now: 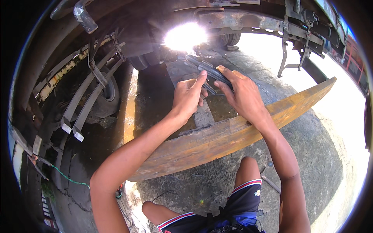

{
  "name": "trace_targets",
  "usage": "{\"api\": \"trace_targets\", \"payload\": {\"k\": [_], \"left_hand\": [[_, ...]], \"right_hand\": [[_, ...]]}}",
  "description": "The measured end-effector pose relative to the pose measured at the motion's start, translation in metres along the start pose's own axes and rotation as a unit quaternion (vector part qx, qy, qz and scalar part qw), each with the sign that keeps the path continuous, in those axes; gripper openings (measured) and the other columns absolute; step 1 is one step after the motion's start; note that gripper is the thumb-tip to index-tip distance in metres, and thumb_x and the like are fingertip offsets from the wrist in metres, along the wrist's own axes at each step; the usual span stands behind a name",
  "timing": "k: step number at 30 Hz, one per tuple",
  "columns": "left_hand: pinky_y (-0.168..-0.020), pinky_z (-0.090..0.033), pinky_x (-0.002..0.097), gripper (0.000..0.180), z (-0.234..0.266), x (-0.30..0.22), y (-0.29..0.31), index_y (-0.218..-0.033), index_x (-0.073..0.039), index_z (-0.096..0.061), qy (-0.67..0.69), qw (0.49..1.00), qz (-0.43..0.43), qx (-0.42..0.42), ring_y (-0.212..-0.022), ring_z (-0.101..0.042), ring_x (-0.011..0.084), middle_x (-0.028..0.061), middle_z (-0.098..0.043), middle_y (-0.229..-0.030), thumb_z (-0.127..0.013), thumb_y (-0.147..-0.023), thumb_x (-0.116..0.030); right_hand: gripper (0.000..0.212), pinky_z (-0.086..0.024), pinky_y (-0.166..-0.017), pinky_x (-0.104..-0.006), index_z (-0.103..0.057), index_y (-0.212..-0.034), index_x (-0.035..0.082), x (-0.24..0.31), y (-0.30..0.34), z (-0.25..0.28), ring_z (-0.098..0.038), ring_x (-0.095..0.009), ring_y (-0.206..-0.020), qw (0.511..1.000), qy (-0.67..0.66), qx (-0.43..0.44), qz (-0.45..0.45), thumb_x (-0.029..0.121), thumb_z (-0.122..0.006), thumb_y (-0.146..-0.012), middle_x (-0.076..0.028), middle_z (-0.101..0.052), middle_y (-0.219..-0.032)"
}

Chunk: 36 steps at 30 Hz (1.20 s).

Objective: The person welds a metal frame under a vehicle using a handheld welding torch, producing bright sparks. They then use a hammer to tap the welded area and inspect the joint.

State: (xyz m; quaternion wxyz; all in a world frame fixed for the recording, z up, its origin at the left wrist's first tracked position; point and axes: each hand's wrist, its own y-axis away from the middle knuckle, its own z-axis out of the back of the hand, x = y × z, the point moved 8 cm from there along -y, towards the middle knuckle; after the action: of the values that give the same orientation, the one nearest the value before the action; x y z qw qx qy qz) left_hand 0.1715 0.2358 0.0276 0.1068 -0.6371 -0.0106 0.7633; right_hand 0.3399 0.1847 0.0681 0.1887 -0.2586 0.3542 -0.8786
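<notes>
My right hand (244,93) is closed around a dark grey clamp-like tool that looks like a welding electrode holder (211,70); its jaw end points away and to the left. Close beside it, my left hand (186,95) has its thumb raised against the tool's side and its fingers curled. Whatever the left fingers grip is mostly hidden. A thin grey bar (210,89) shows between the two hands. Below them, a long curved rusty steel beam (202,149) crosses in front of my knees, and my right forearm passes over it.
A white glare (186,37) shines beyond the tool under a vehicle frame (248,21). Curved metal bars (83,101) and a wheel (110,93) stand at left. A metal bracket (285,50) hangs at right. A short rod (271,183) and a green cord (70,179) lie nearer me.
</notes>
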Motion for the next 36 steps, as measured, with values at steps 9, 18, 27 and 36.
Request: {"api": "trace_targets", "payload": {"k": [9,18,27,36], "left_hand": [[-0.043,-0.036,0.0259,0.064,0.000,-0.014,-0.001,-0.083,-0.002,-0.067,0.010,0.996,-0.087,-0.008,-0.050,-0.054,0.0083,0.0035,-0.063,-0.070,-0.062,-0.106,-0.061],[-0.047,-0.035,0.0281,0.064,-0.001,-0.014,0.007,-0.068,-0.003,-0.064,0.010,0.992,-0.130,0.001,-0.048,-0.047,0.0062,-0.0009,-0.057,-0.059,-0.064,-0.108,-0.053],[-0.062,-0.050,0.0359,0.049,-0.025,-0.023,0.019,-0.103,0.001,-0.083,-0.194,0.957,-0.193,0.100,-0.062,-0.061,0.0143,0.0108,-0.075,-0.076,-0.071,-0.104,-0.047],[-0.057,-0.046,0.0308,0.042,-0.030,-0.030,0.027,-0.111,0.000,-0.081,-0.231,0.927,-0.262,0.136,-0.058,-0.056,0.0101,0.0084,-0.074,-0.081,-0.077,-0.098,-0.040]], "right_hand": [[0.045,-0.057,-0.071,-0.0468,-0.067,-0.139,0.007,0.008,-0.003,0.014,-0.074,-0.039,-0.081,0.997,0.062,-0.035,0.008,0.032,-0.072,-0.102,-0.018,-0.074,-0.099],[0.042,-0.058,-0.073,-0.0516,-0.062,-0.136,0.005,0.005,0.005,0.018,-0.073,-0.044,-0.086,0.997,-0.012,-0.035,0.064,0.028,-0.071,-0.102,-0.021,-0.073,-0.106],[0.049,-0.054,-0.092,-0.0548,-0.051,-0.143,0.003,-0.033,0.006,0.032,-0.067,-0.050,-0.112,0.985,-0.006,0.158,0.062,0.024,-0.069,-0.103,-0.030,-0.068,-0.127],[0.045,-0.054,-0.086,-0.0557,-0.049,-0.144,0.005,-0.078,-0.007,0.033,-0.070,-0.050,-0.101,0.967,0.058,0.234,0.081,0.023,-0.065,-0.106,-0.030,-0.071,-0.116]]}}
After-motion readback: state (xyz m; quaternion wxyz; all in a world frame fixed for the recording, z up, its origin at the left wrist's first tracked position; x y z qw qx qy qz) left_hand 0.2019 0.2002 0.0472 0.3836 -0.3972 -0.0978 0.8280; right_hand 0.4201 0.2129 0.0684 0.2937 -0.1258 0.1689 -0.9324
